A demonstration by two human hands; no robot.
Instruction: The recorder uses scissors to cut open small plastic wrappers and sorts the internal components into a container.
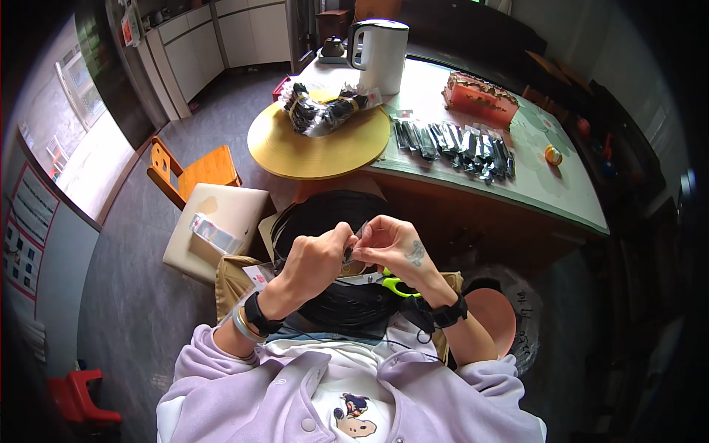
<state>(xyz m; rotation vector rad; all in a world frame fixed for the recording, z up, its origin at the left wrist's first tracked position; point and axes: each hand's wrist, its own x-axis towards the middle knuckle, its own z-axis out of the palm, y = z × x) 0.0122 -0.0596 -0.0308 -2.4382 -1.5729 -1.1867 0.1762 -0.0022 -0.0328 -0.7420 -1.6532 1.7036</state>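
Both hands meet above my lap. My left hand (313, 260) is closed in a fist with the thumb on top, and a clear plastic bag with a white and red label (256, 276) hangs below it. My right hand (395, 247) pinches with thumb and forefinger at a small clear and dark piece (348, 252) between the hands; its kind is too small to tell. Below them a large coil of black cord (347, 306) lies in an open cardboard box (235, 284), partly hidden by my hands. Scissors with green handles (399, 286) rest on the coil.
A cream stool (207, 255) holds a stack of clear packets (215, 234). On the table ahead are a round yellow board (284, 155) with black cord bundles (317, 111), rows of black packets (454, 148), a white kettle (384, 55) and a red box (480, 102). A pink bowl (493, 317) stands right.
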